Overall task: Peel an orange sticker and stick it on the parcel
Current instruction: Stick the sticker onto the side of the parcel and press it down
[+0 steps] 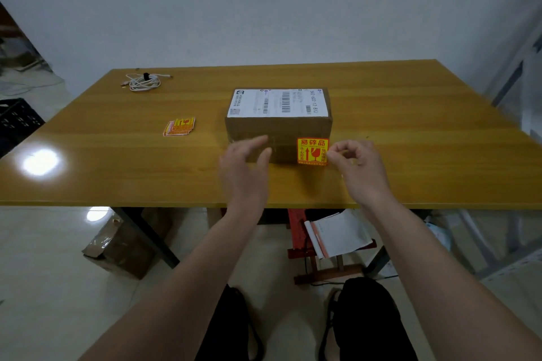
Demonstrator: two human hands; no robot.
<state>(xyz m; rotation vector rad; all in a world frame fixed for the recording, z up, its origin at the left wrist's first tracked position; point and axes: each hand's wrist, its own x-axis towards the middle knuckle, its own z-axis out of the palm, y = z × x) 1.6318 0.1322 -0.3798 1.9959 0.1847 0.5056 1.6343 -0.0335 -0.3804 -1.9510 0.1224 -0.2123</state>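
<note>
A brown cardboard parcel [278, 126] with a white shipping label on top stands in the middle of the wooden table [117, 161]. An orange-and-yellow fragile sticker [312, 151] lies against the parcel's near face at its lower right corner. My right hand [356, 164] pinches the sticker's right edge between thumb and forefinger. My left hand [245, 167] hovers with fingers spread just in front of the parcel's near left side, holding nothing. A small stack of the same orange stickers [179, 126] lies on the table to the left of the parcel.
A coiled white cable [145, 81] lies at the table's far left. Under the table are a cardboard box [117, 246], a red stool with a white bag [337, 234] on it, and a black crate [17, 120] at the left.
</note>
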